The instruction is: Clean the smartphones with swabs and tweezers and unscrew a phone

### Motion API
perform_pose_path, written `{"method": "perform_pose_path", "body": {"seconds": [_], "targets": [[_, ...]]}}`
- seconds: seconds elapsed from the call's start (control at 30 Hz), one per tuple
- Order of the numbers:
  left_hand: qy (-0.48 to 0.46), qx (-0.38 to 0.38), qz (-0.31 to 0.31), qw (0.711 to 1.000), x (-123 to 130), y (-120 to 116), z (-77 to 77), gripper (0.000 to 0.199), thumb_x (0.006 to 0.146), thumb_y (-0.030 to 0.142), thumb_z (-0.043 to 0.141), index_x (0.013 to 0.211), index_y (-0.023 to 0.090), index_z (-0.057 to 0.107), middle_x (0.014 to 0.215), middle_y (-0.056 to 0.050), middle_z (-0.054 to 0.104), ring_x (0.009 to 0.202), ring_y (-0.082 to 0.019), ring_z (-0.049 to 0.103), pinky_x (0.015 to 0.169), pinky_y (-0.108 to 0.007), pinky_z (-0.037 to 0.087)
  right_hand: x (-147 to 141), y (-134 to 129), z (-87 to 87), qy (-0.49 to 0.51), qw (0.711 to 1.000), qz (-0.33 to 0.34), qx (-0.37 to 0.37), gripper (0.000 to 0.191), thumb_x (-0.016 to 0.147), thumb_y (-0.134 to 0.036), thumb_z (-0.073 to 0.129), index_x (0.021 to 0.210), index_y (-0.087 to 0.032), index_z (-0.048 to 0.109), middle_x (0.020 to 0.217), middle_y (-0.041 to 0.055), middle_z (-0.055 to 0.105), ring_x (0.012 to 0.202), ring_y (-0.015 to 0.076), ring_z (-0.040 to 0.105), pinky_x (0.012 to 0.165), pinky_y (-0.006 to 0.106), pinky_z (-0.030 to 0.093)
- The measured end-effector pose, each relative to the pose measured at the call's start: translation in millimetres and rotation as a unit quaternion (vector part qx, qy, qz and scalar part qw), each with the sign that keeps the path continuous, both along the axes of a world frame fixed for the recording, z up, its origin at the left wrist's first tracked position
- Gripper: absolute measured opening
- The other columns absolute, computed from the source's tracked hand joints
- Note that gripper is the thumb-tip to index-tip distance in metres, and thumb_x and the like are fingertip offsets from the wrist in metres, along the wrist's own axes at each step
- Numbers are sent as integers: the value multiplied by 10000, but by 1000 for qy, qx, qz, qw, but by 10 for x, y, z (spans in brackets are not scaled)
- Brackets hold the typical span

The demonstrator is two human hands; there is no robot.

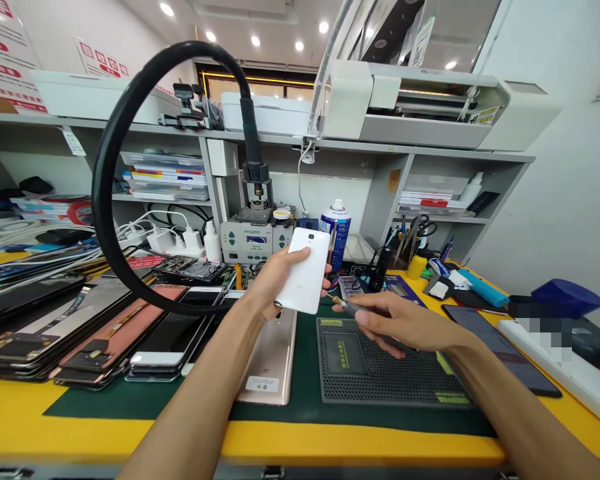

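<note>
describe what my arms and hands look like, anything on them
Your left hand and right hand are ungloved. No sleeve shows on the left forearm or right forearm, nor any watch or bracelet at either wrist.

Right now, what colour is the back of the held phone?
The phone's back is white, best seen in the head view.

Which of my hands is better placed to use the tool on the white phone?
Probably the right hand: it grips the dark-handled tool, whose tip points toward the white phone. The left hand is occupied holding that phone.
</note>
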State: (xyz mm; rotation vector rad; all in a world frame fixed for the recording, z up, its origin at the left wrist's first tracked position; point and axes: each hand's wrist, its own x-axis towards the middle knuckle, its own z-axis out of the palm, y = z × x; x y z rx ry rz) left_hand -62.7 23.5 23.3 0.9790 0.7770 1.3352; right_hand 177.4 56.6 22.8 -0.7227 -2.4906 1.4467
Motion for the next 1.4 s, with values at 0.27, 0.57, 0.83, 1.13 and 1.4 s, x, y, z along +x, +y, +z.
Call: {"method": "perform_pose_path", "body": {"seconds": [0.27, 0.57, 0.83, 1.13, 1.4], "targets": [[38, 7, -18, 999, -8, -3, -20, 328, 884, 331, 620, 1150, 162, 530, 1014, -151, 721, 726, -241, 728, 635, -387, 623, 68, 43, -7, -23, 998, 13, -63, 540, 954, -535, 511, 1380, -204, 506, 779, -12, 567, 401, 35, 474, 360, 160, 361], [58, 3, -21, 998, 17, -20, -1, 326, 867, 329, 646, 1133, 162, 558, 983, -144, 732, 709, -237, 727, 617, -373, 622, 54, 22, 5, -35, 998, 20, -45, 554, 947, -554, 504, 1359, -186, 537, 769, -3, 565, 389, 33, 463, 350, 154, 355], [60, -6, -26, 998, 30, -20, 1, 289, 873, 324, 640, 1088, 140, 583, 971, -152, 730, 687, -227, 723, 600, -353, 622, 53, 22, 8, -37, 998, 30, -36, 525, 951, -538, 509, 1353, -202, 551, 764, -8, 553, 390, 31, 459, 346, 151, 350], [62, -9, -34, 997, 22, -13, 0, 289, 873, 327, 640, 1085, 136, 594, 997, -162, 727, 701, -230, 721, 606, -356, 625, 55, 19, 6, -36, 998, 30, -35, 519, 950, -542, 511, 1340, -203, 564, 760, -8, 551, 383, 31, 457, 338, 152, 336], [58, -15, -44, 997, 29, -46, 30, 297, 881, 306, 630, 1117, 137, 566, 994, -161, 722, 712, -230, 719, 623, -358, 628, 63, 43, 5, -47, 997, 42, -46, 523, 949, -544, 517, 1343, -203, 557, 794, 5, 565, 394, 28, 466, 356, 157, 360]]}}
